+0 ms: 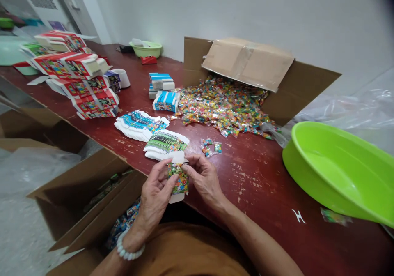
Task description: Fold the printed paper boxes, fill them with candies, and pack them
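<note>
Between my two hands is a small green printed carton, with white flaps sticking out at its top and bottom. My left hand grips its left side, thumb across the front. On the upper right edge, my right hand pinches the carton near the top flap. Just beyond lies a fanned stack of flat green cartons, and a similar blue stack sits behind it. Several small wrapped candies lie right of the green stack.
Candies in a heap spill from a tipped cardboard box. A green basin stands at right. Taped bundles of red cartons are piled at left, blue bundles mid-table. Below the table's left edge stands an open cardboard box.
</note>
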Demonstrator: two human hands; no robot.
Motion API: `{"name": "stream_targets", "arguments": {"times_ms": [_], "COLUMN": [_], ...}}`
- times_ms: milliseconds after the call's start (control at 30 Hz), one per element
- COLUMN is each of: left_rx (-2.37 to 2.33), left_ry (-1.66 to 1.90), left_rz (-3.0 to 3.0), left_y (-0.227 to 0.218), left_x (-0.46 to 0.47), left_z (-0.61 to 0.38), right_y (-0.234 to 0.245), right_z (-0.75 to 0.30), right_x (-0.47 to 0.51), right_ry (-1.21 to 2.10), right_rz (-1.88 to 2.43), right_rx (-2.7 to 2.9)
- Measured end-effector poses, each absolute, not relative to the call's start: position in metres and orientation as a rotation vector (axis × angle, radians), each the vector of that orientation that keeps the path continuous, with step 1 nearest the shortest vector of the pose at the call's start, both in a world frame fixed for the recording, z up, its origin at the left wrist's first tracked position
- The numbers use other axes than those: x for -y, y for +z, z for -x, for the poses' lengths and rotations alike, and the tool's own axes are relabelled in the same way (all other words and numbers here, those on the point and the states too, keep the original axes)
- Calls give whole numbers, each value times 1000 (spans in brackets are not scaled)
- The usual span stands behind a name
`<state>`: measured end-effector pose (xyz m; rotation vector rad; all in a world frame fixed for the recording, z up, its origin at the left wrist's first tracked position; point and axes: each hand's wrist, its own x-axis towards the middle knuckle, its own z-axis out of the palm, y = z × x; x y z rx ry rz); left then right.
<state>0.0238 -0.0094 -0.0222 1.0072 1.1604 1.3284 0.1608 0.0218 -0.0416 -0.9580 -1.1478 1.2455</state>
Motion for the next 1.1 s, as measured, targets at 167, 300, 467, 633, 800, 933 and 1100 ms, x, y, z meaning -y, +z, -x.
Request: {"name": "stream_targets", "arguments": {"times_ms": [167, 300, 467, 633, 800, 933, 1100], "left_rx": [-1097, -1028, -979, -888, -918, -945, -953], "left_ry": [1170, 1104, 1194, 982, 908, 912, 900], "left_rz": [-952, -944, -851, -612, -565, -616, -787], "left_y": [-33, -39, -32, -23, -22, -27, -38], "left_x": [1, -2, -1, 4, 4, -1, -5], "left_z": [-14, -12, -17, -20, -22, -24, -19], "right_y": [-45, -40, -33, -36, -34, -27, -21], "right_z": [-167, -177, -179, -176, -173, -174, -176], "right_x": [-24, -34, -37, -30, -30, -39, -49], "right_ry": [1321, 1612, 1381, 1069, 1261, 1511, 1482], "right_rz": [1063, 1013, 970, 974, 983, 1012, 1055], "right_rx": [1193, 988, 1298, 1513, 1562, 1512, 1478]}}
